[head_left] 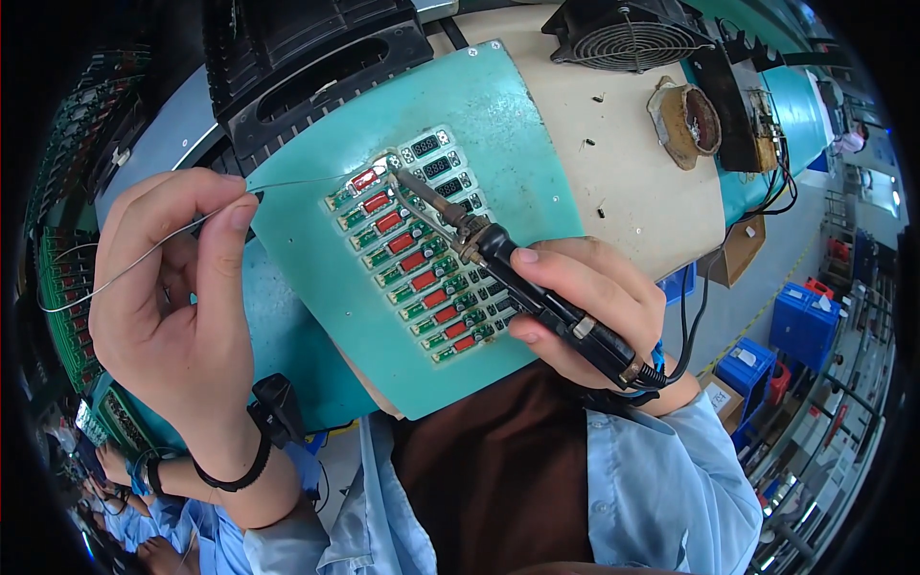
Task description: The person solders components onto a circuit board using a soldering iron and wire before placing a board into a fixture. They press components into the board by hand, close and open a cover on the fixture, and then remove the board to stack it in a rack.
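My left hand [177,278] is closed, pinching a thin solder wire [297,182] between thumb and forefinger. The wire's free end reaches across to the top of a column of small circuit boards [401,242], while the rest loops behind the hand. In my right hand [609,297] is a black-handled soldering iron [500,257] with a thin bent metal tube alongside its shaft. Its tip is at the uppermost board, beside a red component [365,179], close to the wire's end. The boards, each with a red part and dark display, sit in a turquoise plate [522,125].
A black fan with a wire grille [628,45] stands at the back right, near a brown round holder [692,120]. Behind the plate is a black slotted rack [316,72]. Blue bins [805,316] stand far right; another person's hand [115,465] is lower left.
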The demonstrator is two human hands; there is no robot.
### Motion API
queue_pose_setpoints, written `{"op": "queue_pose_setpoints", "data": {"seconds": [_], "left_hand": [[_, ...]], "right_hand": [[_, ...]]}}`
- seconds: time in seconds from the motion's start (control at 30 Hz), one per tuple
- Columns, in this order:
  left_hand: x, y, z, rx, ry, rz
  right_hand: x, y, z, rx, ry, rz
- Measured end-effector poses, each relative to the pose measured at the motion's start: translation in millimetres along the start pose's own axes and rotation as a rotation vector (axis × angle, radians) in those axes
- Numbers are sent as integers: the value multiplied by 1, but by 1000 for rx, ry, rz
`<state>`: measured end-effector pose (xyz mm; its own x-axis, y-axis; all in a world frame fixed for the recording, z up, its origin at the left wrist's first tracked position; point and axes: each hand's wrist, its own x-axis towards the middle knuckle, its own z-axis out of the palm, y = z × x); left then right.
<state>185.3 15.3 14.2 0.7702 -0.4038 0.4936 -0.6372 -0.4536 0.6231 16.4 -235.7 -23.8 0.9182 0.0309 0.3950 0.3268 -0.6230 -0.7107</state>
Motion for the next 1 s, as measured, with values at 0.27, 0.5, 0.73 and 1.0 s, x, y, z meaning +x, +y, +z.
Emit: {"op": "queue_pose_setpoints", "data": {"seconds": [0.27, 0.5, 0.73, 1.0], "left_hand": [[1, -3, 2, -8, -24, 1], [0, -4, -5, -3, -118, -31], [1, -3, -5, -46, -166, -51], [2, -2, -6, -49, -185, -49]], "right_hand": [[-1, 2, 5, -9, 24, -36], [-1, 1, 3, -17, -3, -28], [0, 1, 2, -17, -19, -35], [1, 0, 2, -7, -33, -35]]}}
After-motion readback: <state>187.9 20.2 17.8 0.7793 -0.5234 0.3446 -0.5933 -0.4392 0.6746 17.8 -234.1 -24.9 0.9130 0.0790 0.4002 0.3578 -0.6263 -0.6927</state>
